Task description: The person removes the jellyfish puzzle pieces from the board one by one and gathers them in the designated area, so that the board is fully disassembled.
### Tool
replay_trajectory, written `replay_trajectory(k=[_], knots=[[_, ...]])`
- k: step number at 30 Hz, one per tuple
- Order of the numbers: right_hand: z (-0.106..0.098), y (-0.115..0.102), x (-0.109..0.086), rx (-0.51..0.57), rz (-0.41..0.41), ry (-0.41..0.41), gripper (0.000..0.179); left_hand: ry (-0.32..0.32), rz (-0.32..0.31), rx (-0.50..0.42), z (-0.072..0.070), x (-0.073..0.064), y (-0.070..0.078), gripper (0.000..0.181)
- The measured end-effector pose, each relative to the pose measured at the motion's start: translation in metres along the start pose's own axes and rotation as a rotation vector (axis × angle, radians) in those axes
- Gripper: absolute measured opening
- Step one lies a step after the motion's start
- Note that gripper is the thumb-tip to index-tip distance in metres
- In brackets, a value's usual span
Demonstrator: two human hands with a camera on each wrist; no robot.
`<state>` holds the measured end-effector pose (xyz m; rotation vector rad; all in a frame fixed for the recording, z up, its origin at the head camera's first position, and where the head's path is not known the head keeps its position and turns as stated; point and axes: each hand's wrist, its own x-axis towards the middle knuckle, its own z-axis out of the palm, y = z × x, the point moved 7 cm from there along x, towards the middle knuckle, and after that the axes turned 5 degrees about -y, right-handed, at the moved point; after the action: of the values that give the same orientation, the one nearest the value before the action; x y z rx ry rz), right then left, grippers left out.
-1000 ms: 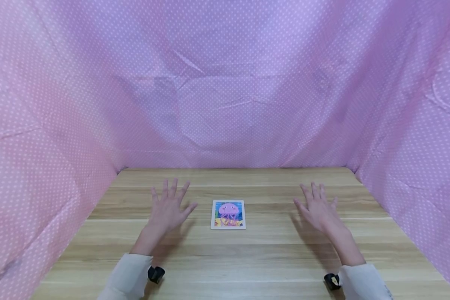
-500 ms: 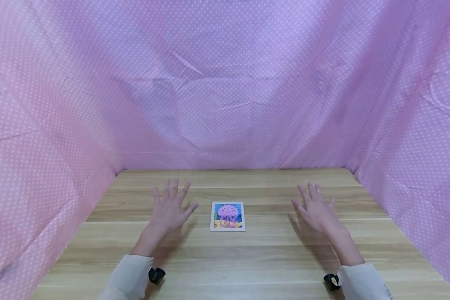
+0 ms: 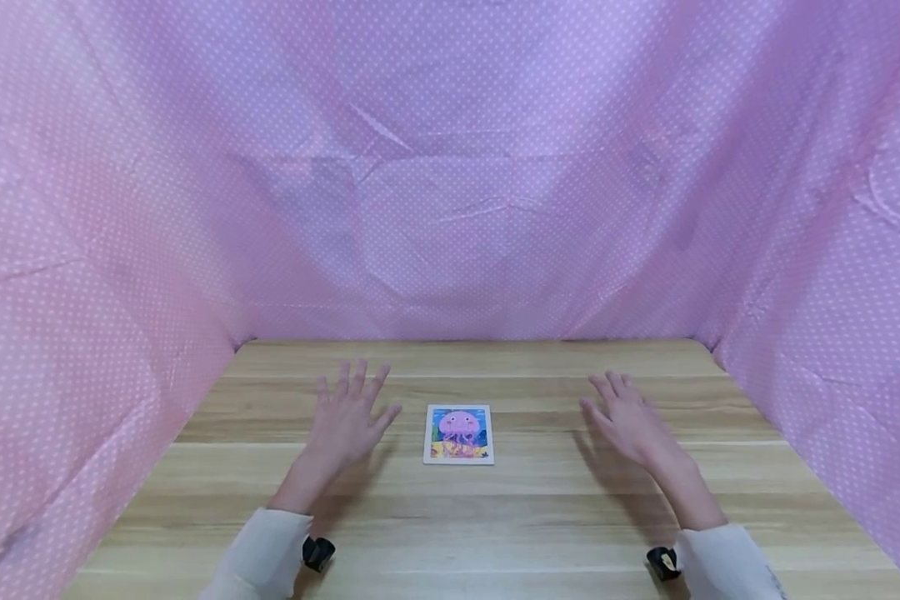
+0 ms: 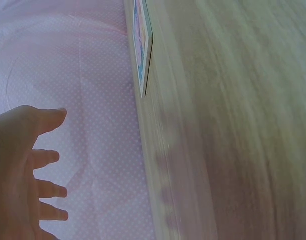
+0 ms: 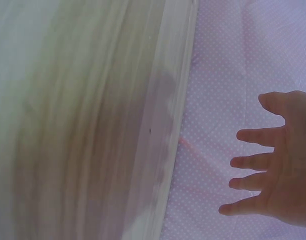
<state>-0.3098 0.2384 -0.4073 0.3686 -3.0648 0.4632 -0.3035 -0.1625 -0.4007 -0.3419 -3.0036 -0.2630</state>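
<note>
A picture card point(image 3: 458, 435) lies flat and face up on the wooden table point(image 3: 465, 533), its long sides running roughly front to back. Inside a white border, it shows a pink jellyfish with round eyes against blue, above a yellow bottom, head toward the far edge. It sits between the left hand point(image 3: 342, 427) and right hand point(image 3: 633, 427), untouched, closer to the left.

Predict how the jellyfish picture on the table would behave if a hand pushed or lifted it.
The jellyfish picture is likely stiff: its edges run straight, and the left wrist view shows some thickness. Lying flat on the table, it would probably slide rather than roll or tip. Looking thin, it may be light, though its material is unclear.
</note>
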Motion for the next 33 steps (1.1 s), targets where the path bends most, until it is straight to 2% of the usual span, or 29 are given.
replay_trajectory(k=[6,13,23,30,33], knots=[[0.001,-0.008,0.004,0.027,-0.054,0.02,0.055,0.014,0.022,-0.003,-0.003,0.0,0.006,0.07],[0.004,-0.02,0.008,0.091,-0.108,0.033,0.052,0.052,0.077,-0.027,-0.005,0.002,0.014,0.065],[0.01,-0.04,0.014,0.129,-0.191,0.064,0.047,0.038,0.135,-0.071,-0.001,0.003,0.028,0.06],[0.018,-0.054,0.021,0.144,-0.22,0.023,0.047,0.036,0.22,-0.146,0.004,0.003,0.04,0.055],[0.023,-0.059,0.025,0.148,-0.228,-0.002,0.048,0.013,0.241,-0.152,0.008,0.003,0.045,0.054]])
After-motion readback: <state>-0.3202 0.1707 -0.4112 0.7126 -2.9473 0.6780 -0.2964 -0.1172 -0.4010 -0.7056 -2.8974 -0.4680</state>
